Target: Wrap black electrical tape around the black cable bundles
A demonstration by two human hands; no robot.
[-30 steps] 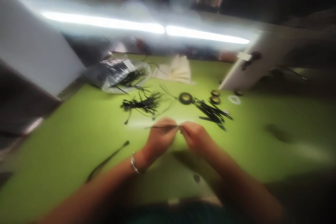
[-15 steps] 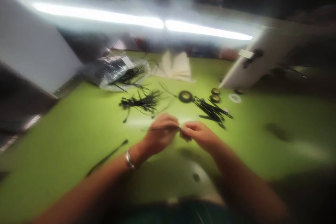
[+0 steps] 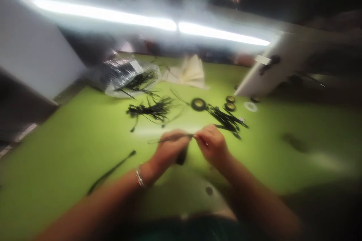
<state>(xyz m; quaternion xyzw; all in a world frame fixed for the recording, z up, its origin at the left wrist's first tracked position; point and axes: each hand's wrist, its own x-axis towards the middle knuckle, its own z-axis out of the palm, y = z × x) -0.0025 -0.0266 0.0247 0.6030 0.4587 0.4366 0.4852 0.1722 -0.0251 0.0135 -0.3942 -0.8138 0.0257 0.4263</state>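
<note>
The left hand [image 3: 172,145] and right hand [image 3: 211,143] are both pinched on a thin dark cable [image 3: 177,136], while the white label [image 3: 136,66] on the plastic bag [image 3: 117,71] is too blurred to read.

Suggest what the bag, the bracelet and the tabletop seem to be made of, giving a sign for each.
Bag: probably glossy clear plastic film; see-through, with bright crinkles.
Bracelet: likely shiny metal; silvery glints, though blurred.
Tabletop: smooth, semi-gloss green, perhaps laminate or a mat; it reflects a soft glare.
</note>
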